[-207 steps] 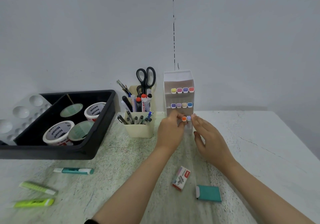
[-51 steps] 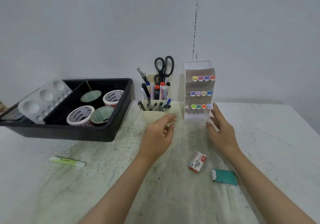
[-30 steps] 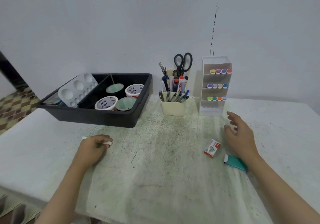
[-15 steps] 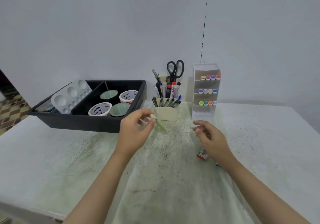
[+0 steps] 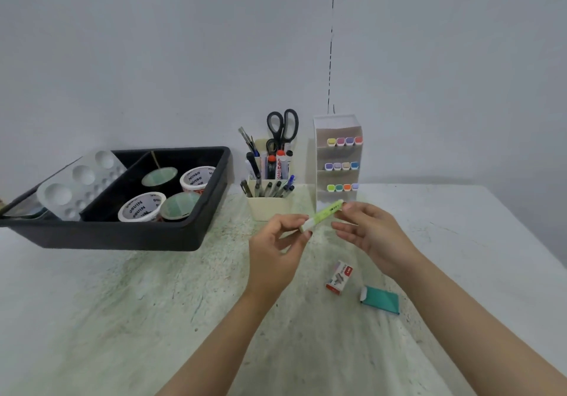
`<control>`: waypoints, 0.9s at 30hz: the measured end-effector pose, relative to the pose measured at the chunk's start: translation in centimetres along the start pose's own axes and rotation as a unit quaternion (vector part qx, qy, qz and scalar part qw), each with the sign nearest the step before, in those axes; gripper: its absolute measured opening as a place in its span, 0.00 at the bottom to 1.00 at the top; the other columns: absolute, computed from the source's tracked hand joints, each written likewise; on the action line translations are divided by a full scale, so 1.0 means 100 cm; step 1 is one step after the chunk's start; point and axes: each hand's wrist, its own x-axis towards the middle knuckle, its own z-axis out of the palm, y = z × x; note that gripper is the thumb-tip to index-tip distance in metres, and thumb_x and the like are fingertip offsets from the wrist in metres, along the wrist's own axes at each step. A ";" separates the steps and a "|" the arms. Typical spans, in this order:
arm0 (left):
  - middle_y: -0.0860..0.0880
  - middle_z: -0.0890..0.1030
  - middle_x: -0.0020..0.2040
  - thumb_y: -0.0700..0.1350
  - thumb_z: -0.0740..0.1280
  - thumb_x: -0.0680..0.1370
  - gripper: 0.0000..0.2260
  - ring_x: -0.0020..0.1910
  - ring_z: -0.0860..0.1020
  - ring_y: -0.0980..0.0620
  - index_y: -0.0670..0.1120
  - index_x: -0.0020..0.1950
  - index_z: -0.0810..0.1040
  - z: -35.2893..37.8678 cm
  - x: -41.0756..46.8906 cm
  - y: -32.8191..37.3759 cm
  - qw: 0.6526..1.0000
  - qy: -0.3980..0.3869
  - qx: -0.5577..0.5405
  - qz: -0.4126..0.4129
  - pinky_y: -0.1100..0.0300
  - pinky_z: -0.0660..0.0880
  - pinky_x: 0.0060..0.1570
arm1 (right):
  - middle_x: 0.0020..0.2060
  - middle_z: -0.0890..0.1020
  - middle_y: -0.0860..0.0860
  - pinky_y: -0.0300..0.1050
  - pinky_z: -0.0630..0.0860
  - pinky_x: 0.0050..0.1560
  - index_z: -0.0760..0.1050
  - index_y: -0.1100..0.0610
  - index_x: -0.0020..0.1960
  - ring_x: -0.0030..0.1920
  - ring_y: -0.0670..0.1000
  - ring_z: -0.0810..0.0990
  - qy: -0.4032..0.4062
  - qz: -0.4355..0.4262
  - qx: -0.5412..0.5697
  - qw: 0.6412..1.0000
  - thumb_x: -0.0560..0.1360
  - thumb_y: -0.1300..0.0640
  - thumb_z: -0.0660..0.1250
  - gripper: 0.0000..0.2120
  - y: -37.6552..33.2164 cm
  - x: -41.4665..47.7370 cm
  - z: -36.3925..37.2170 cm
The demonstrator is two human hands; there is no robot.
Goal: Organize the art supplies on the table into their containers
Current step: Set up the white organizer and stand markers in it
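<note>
A light green marker (image 5: pixel 322 215) is held in the air above the table, tilted up to the right. My left hand (image 5: pixel 277 248) pinches its lower end between thumb and fingers. My right hand (image 5: pixel 372 236) pinches its upper tip. Just behind stands the white tiered marker rack (image 5: pixel 337 129) with three rows of coloured marker caps. The cream pen cup (image 5: pixel 267 208), full of pens, markers and black scissors (image 5: pixel 282 125), stands to the rack's left.
A black tray (image 5: pixel 122 236) at the left holds paint tubs and a white palette (image 5: pixel 79 181). On the table near my right forearm lie a small staples box (image 5: pixel 339 277) and a teal eraser (image 5: pixel 380 299). The wall is close behind.
My left hand picked the green marker up from the left of the table and carried it to the middle. My right hand has come up and taken hold of its tip.
</note>
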 end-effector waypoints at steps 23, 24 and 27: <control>0.57 0.78 0.56 0.42 0.69 0.76 0.17 0.53 0.76 0.62 0.54 0.62 0.73 0.033 0.045 -0.055 0.991 -0.058 0.065 -0.100 0.67 0.74 0.53 | 0.38 0.82 0.42 0.34 0.76 0.44 0.77 0.50 0.47 0.40 0.44 0.81 0.025 -0.387 -0.188 0.902 0.72 0.67 0.70 0.12 -0.047 0.028 -0.002; 0.59 0.75 0.60 0.43 0.69 0.76 0.21 0.57 0.74 0.63 0.53 0.68 0.70 0.035 0.047 -0.061 0.988 -0.072 0.083 -0.106 0.66 0.72 0.56 | 0.38 0.81 0.39 0.31 0.75 0.44 0.76 0.50 0.47 0.41 0.41 0.80 0.037 -0.428 -0.222 0.875 0.72 0.66 0.71 0.12 -0.046 0.028 -0.001; 0.61 0.66 0.68 0.46 0.67 0.77 0.30 0.68 0.67 0.60 0.57 0.75 0.57 0.041 0.055 -0.069 0.980 -0.115 0.095 -0.133 0.61 0.66 0.67 | 0.40 0.79 0.39 0.31 0.75 0.44 0.77 0.56 0.50 0.41 0.42 0.79 0.036 -0.525 -0.352 0.774 0.73 0.63 0.70 0.08 -0.038 0.036 -0.003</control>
